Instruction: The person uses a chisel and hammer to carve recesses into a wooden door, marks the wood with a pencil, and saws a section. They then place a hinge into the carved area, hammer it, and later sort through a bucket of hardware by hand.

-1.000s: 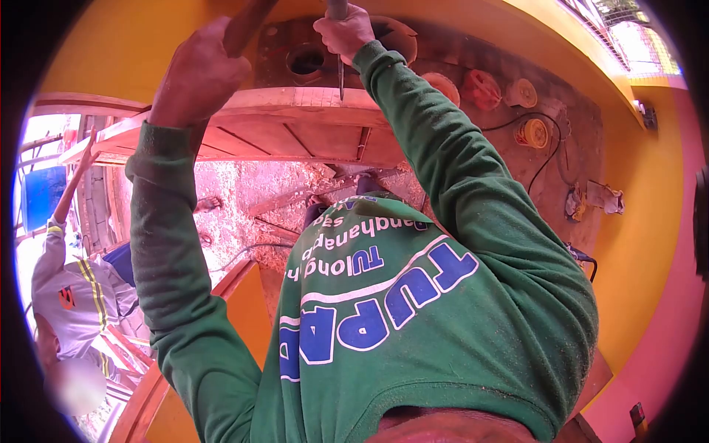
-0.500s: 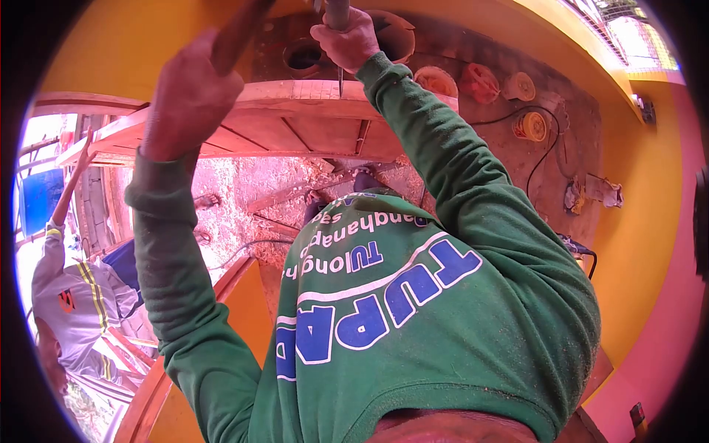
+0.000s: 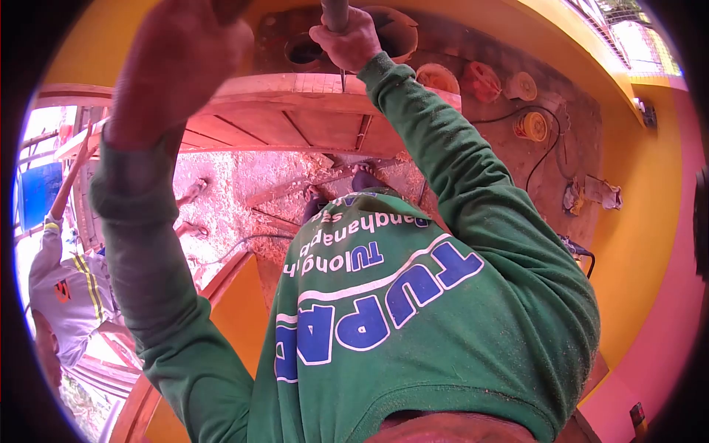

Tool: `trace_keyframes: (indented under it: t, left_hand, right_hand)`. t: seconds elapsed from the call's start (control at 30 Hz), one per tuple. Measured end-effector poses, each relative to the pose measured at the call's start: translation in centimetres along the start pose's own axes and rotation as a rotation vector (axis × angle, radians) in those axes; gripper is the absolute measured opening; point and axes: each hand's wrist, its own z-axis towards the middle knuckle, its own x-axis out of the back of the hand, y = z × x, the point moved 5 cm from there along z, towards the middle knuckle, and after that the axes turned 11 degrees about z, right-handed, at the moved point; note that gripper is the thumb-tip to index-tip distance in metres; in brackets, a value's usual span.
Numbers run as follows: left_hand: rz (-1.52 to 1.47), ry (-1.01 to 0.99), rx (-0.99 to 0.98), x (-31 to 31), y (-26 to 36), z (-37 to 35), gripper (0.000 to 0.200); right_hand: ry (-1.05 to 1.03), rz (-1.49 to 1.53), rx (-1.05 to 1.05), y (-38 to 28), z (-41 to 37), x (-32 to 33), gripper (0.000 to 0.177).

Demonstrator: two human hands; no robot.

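My right hand [image 3: 346,38] is closed round the grey handle of a chisel [image 3: 336,13]. Below the fist, its thin blade meets the upper edge of a wooden panel door [image 3: 288,125], which stands on its long side in front of me. My left hand [image 3: 185,63], raised to the left and smeared by motion, is wrapped round a thick dark handle [image 3: 230,9]. The far end of that tool lies outside the view, so its kind is hidden.
Left, a person in a grey shirt [image 3: 66,288] stretches an arm towards the door's end. Wood shavings [image 3: 236,184] cover the floor around my feet. Several buckets [image 3: 532,126] and a black cable [image 3: 550,151] lie beyond the door at right, near a yellow wall [image 3: 642,221].
My left hand has moved left and up, away from the chisel, with its handle. The right hand has stayed almost still. The person at left has shifted slightly.
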Motion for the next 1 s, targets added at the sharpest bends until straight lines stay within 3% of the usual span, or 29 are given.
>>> trace_keyframes:
  t: [0.03, 0.17, 0.3, 0.4, 0.53, 0.73, 0.83, 1.0]
  left_hand:
    - [-0.066, 0.118, -0.076, 0.8, 0.5, 0.3, 0.039]
    - [0.338, -0.200, 0.136, -4.4, -2.2, -1.6, 0.038]
    - [0.186, -0.259, 0.146, -2.5, -0.9, -1.0, 0.029]
    - [0.063, -0.223, 0.262, -1.1, 0.1, -1.3, 0.025]
    - [0.108, -0.124, 0.216, -1.0, -1.0, -1.9, 0.023]
    - [0.174, -0.173, 0.259, -2.1, -1.8, -3.2, 0.028]
    - [0.156, -0.209, 0.288, -2.3, -1.5, -3.8, 0.032]
    - [0.127, -0.018, 0.246, 0.1, -0.1, -3.3, 0.030]
  right_hand:
    - [-0.001, 0.018, -0.003, -0.4, -0.1, 0.0, 0.009]
    - [0.004, -0.006, -0.012, -1.0, -0.4, 0.1, 0.009]
    - [0.011, -0.034, -0.018, -0.1, 0.0, -0.1, 0.010]
    - [0.064, 0.028, -0.091, 0.7, 0.9, 0.2, 0.010]
    - [0.102, 0.096, -0.110, 4.8, 3.2, 0.3, 0.010]
    - [-0.026, -0.582, 0.469, 3.4, 3.9, -0.1, 0.017]
    - [0.098, 0.179, -0.117, 3.8, 2.3, -0.1, 0.011]
    - [-0.008, -0.121, 0.041, -0.2, -0.3, -0.6, 0.014]
